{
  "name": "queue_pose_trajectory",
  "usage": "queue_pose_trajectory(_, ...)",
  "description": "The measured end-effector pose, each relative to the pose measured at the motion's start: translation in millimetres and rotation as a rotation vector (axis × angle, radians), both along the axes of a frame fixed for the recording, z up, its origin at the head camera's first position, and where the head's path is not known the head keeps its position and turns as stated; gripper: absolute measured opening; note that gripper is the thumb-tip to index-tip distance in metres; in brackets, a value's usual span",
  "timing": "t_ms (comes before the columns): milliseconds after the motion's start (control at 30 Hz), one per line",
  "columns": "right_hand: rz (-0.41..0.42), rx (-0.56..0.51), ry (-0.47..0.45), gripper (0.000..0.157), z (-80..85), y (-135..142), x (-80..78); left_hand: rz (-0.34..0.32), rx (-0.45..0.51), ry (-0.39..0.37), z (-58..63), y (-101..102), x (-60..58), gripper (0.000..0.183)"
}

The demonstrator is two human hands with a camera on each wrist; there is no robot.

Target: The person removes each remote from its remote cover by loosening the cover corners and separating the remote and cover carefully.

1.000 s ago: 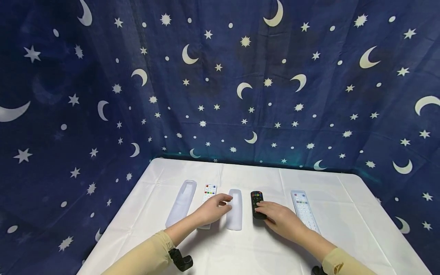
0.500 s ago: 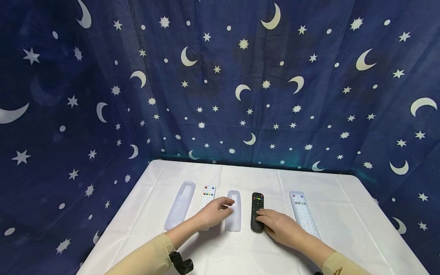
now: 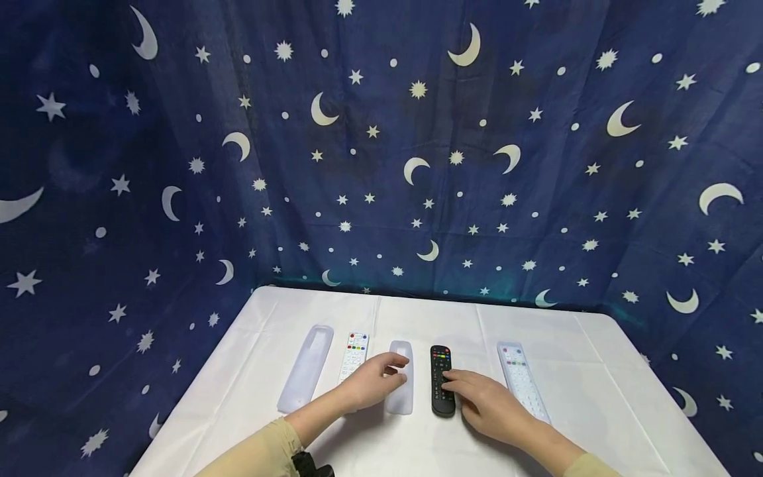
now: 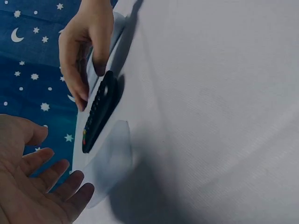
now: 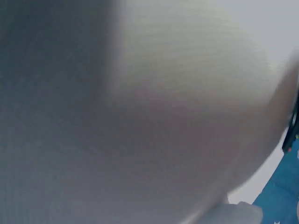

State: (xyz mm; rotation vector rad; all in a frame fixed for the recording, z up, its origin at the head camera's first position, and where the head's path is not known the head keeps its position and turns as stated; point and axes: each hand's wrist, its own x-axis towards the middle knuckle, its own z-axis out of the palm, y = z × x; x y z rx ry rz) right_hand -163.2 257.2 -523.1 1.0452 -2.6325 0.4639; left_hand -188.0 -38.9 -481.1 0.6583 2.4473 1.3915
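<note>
A black remote control lies flat on the white table, its colored buttons toward the far end. My right hand hovers at its right edge, fingers overlapping the buttons in the head view. In the left wrist view, the fingers and thumb of that right hand hang loosely spread over the remote. My left hand is raised, relaxed and holding nothing, over a translucent remote cover and partly hiding it. A blurred pale surface fills most of the right wrist view.
Left of the left hand lie a white remote, partly behind the forearm, and a longer translucent cover. Right of the right hand lies a white remote in a clear cover. A dark blue star-and-moon curtain hangs behind the table.
The black remote's near end has come toward me and it now lies flat, with my right hand's fingers loosened. My left hand barely moves. The head view tips slightly upward.
</note>
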Motion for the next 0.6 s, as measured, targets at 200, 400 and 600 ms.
queue_pose_trajectory(200, -0.170, -0.114, 0.089, 0.040, 10.0, 16.9, 1.6, -0.003, -0.052, 0.057, 5.5, 6.5, 4.4, 0.039)
queue_pose_trajectory(400, -0.333, -0.175, -0.028, 0.036, 30.3, 42.8, -2.8, -0.024, -0.059, 0.120, 18.9, 23.9, 4.1, 0.043)
queue_pose_trajectory(600, -0.477, -0.209, -0.306, 0.044, 48.0, 67.0, -9.8, -0.054, 0.095, -0.001, 26.8, 51.5, 7.7, 0.043)
